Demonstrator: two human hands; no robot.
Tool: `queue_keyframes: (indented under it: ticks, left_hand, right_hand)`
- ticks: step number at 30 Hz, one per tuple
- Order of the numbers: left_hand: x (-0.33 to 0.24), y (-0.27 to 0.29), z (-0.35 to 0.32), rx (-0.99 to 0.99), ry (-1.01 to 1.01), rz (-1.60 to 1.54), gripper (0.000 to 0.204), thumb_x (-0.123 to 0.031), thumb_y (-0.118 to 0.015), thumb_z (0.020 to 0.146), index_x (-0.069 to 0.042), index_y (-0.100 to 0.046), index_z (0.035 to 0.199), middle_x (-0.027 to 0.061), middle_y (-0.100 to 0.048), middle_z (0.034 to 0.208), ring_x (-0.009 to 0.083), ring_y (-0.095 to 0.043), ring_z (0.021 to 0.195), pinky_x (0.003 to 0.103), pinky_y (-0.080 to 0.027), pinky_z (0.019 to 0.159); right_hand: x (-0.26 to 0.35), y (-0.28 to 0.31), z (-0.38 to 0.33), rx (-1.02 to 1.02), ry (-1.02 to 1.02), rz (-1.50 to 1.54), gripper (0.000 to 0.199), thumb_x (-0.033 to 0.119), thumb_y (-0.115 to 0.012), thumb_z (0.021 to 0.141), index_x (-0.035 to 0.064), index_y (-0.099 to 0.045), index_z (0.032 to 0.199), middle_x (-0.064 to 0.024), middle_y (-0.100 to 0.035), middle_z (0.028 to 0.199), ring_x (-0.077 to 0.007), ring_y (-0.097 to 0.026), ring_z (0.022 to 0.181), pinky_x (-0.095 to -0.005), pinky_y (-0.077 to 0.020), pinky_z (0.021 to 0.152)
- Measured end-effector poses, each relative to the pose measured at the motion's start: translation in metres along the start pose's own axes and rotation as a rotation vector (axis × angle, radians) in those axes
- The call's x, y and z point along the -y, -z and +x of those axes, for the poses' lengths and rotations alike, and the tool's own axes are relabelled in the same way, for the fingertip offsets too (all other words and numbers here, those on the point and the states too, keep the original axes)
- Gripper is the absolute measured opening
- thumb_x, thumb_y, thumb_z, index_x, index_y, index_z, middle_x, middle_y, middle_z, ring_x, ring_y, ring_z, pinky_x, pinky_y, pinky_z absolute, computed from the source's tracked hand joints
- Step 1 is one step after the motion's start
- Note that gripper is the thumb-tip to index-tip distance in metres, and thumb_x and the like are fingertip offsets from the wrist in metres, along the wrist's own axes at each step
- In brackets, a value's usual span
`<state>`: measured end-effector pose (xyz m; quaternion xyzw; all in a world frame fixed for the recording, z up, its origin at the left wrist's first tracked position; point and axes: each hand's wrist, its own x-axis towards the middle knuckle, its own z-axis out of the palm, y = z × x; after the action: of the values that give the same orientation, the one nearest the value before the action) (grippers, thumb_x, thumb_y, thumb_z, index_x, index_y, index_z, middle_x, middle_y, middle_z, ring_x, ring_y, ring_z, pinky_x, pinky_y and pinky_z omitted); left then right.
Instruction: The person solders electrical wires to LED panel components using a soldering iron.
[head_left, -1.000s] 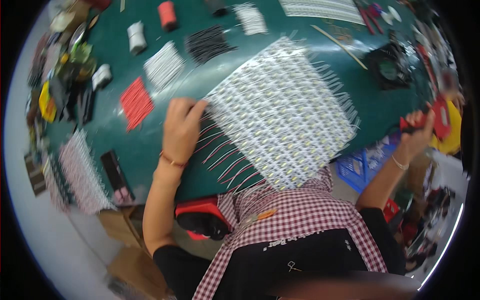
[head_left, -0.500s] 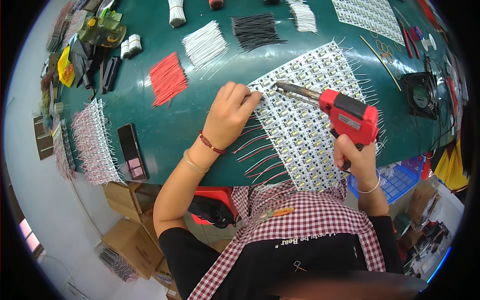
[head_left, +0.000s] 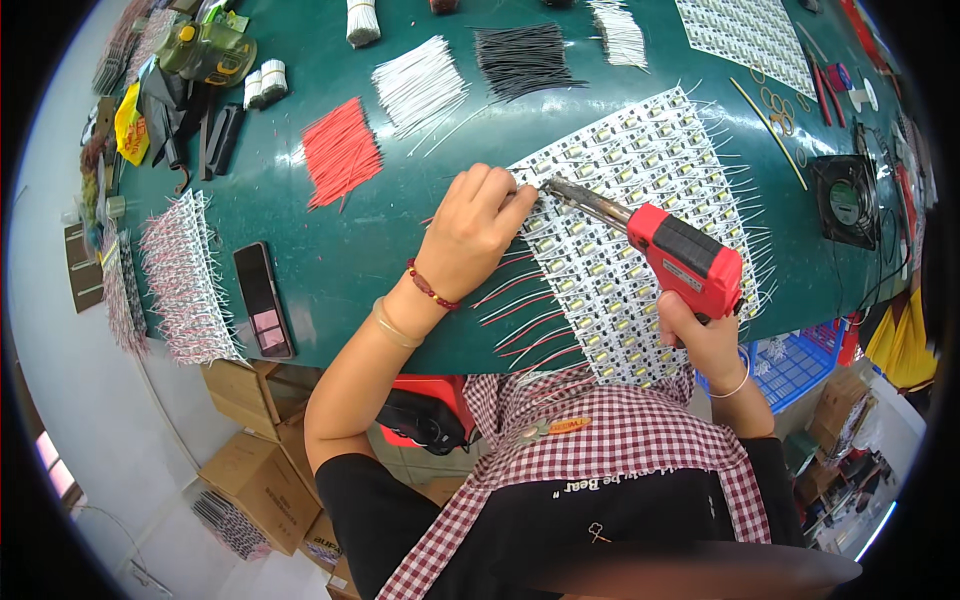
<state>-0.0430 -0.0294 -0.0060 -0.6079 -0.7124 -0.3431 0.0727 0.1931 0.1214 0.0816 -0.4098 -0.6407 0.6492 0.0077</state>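
Note:
A white panel of small circuit boards (head_left: 655, 150) lies on the green table, with rows of yellowish LED chips. Red and white wires (head_left: 520, 320) stick out from its left edge, and pale wires fringe its right edge. At the upper left edge of the panel, my left hand (head_left: 470, 225) is closed in a pinch on a thin wire; a red end shows beside the hand, while the fingertips hide the rest. My right hand (head_left: 705, 340) grips a red and black soldering gun (head_left: 690, 260), its tip right by my left fingertips, over the panel's edge.
Beyond the panel lie piles of red wires (head_left: 340, 153), white wires (head_left: 418, 85) and black wires (head_left: 525, 60). To the left are a phone (head_left: 263, 300) and a wired board panel (head_left: 188, 280). A small fan (head_left: 845, 200) and a second panel (head_left: 745, 45) are at the right.
The soldering gun has come down and left, so its tip is now close to my left fingertips. My left hand has shifted slightly right along with the view.

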Motion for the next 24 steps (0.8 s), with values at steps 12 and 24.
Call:
queue_keyframes:
  ticks: [12,24]
  left_hand:
    - [-0.0003,0.0014,-0.0001,-0.019,-0.001,0.008,0.027,0.006,-0.062,0.07,-0.002,-0.066,0.096,0.0083,-0.052,0.083,0.0238,-0.052,0.074,0.034,-0.046,0.067]
    - [0.0027,-0.0027,-0.0005,-0.052,0.046,-0.062,0.024,0.006,-0.062,0.071,-0.001,-0.066,0.094,0.0093,-0.053,0.084,0.0255,-0.053,0.076,0.035,-0.047,0.068]
  right_hand:
    - [-0.0062,-0.0013,-0.0046,-0.031,0.127,-0.007,0.016,0.006,-0.058,0.093,-0.0036,-0.06,0.105,-0.0024,-0.057,0.063,-0.0103,-0.053,0.052,-0.0247,-0.0423,0.05]
    - [-0.0025,-0.0035,-0.0032,-0.044,0.11,-0.001,0.016,0.01,-0.06,0.095,-0.0029,-0.06,0.103,-0.0025,-0.057,0.063,-0.01,-0.053,0.052,-0.0244,-0.0429,0.05]
